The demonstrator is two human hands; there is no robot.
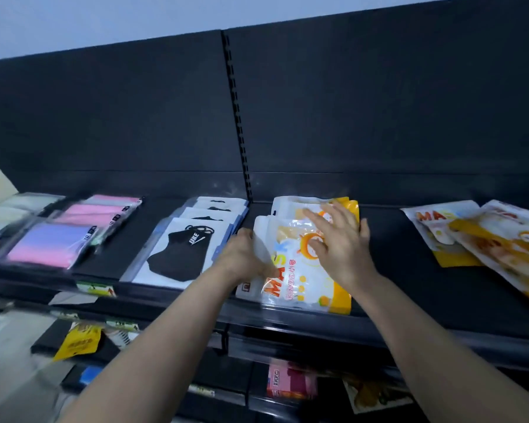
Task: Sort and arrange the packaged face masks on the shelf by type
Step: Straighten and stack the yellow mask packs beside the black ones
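Observation:
A stack of white-and-orange mask packs [303,282] lies on the black shelf [394,288], right of the middle upright. My left hand [245,257] grips the stack's left edge. My right hand [338,239] lies flat on top of it with fingers spread. To the left sits a row of white packs with black masks [180,248]. Further left are pink and purple mask packs [52,242]. Two loose orange mask packs [477,236] lie askew at the right.
Pale packs [9,209] sit at the far left of the shelf. Lower shelves hold a yellow pack [78,341], a pink box [290,383] and an orange printed pack [376,395]. The dark back panel [379,111] rises behind the shelf.

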